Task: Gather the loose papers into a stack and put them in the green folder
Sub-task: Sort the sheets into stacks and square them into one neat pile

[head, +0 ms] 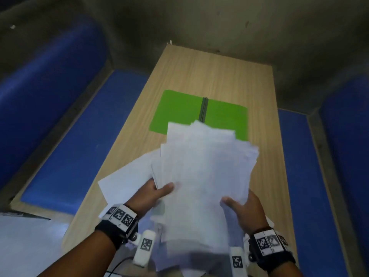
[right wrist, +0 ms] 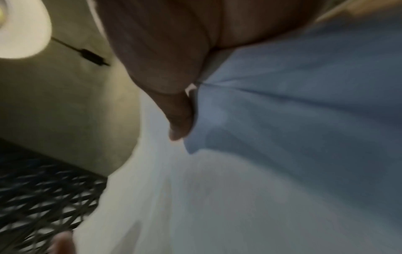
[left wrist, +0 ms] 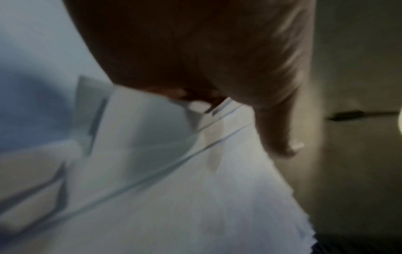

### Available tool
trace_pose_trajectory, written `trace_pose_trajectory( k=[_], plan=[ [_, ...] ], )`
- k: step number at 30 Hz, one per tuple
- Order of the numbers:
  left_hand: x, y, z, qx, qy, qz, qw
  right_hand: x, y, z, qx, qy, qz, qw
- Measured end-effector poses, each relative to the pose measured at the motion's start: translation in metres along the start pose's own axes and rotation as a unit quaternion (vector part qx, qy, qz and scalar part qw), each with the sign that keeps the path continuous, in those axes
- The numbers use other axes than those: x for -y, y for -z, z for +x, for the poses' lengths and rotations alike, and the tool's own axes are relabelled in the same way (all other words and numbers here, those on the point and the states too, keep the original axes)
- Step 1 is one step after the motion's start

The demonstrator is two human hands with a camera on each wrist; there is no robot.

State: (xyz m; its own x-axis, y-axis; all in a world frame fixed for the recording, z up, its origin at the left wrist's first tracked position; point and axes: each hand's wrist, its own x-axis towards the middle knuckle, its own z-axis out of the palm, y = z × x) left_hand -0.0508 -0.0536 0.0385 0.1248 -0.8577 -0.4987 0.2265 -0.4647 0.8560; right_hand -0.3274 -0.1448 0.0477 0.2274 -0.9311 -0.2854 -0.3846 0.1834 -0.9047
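Observation:
A rough stack of white papers (head: 203, 168) is lifted above the wooden table (head: 209, 76), its sheets fanned and uneven. My left hand (head: 157, 191) grips the stack's left edge, thumb on top. My right hand (head: 242, 206) grips the right edge, thumb on top too. Both wrist views are blurred, showing a thumb over white papers (left wrist: 195, 197) and papers (right wrist: 217, 197). One loose sheet (head: 127, 178) lies on the table under the left hand. The green folder (head: 179, 110) lies open and flat on the table beyond the stack, a dark spine down its middle.
Blue padded benches (head: 69, 136) run along both sides of the narrow table. More white paper (head: 26, 242) lies at the lower left, off the table. A grey wall stands behind the table's far end.

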Motion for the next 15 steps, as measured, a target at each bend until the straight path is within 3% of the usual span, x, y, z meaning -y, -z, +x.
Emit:
trace_pose_trajectory(
  k=[2,4,8,11,13,15],
  plan=[
    [-0.021,-0.002,0.002,-0.047,-0.083,0.074,0.993,0.008,0.005,0.003,-0.031,0.03,0.047,0.998],
    [-0.031,0.001,0.009,-0.081,-0.116,0.076,0.987,0.016,0.006,0.005,-0.035,0.037,0.063,0.997],
    [-0.03,-0.001,0.021,-0.059,-0.123,0.102,0.985,0.006,-0.004,0.015,-0.026,0.03,0.022,0.999],
    [-0.023,-0.012,0.028,-0.057,-0.131,0.073,0.987,-0.012,-0.015,0.026,-0.01,-0.047,-0.025,0.999],
    [-0.027,-0.02,0.032,-0.073,-0.136,0.088,0.984,-0.015,-0.019,0.032,-0.051,-0.078,0.003,0.996],
    [-0.033,-0.025,0.033,-0.104,-0.142,0.114,0.978,-0.004,-0.018,0.033,-0.094,-0.057,0.037,0.993]
  ],
)
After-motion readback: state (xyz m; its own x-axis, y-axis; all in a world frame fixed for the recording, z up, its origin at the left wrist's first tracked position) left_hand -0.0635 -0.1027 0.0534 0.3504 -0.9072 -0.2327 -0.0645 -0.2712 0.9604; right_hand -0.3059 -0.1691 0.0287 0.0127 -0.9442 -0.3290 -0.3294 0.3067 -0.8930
